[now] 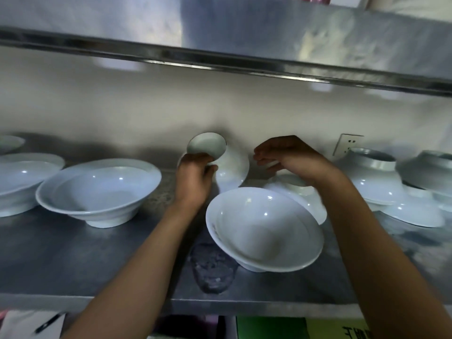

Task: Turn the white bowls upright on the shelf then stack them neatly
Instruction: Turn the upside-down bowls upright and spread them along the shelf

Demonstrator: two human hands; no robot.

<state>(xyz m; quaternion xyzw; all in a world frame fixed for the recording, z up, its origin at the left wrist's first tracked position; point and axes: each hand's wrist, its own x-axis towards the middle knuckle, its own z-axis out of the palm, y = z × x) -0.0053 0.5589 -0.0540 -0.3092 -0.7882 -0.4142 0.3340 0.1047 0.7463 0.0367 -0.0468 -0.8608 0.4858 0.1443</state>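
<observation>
Far left edge: upright bowl (22,177), partly cut off; small bit of another bowl (9,143) above it.
Left-centre: upright white bowl (97,192) on steel shelf (73,260).
Centre: my left hand (193,177), fingers closed round foot of tilted bowl (220,162), base toward me, rim against back wall.
Centre, low: upright bowl (264,228), tipped a bit, nr front edge.
Right of centre: my right hand (291,155), fingers curled over an upside-down bowl (300,194); grip blurred, can't tell if closed on it.
Upper right: wall socket (347,144).
Far right: upside-down bowls (374,174), overlapping, incl. one at frame edge (430,172).
</observation>
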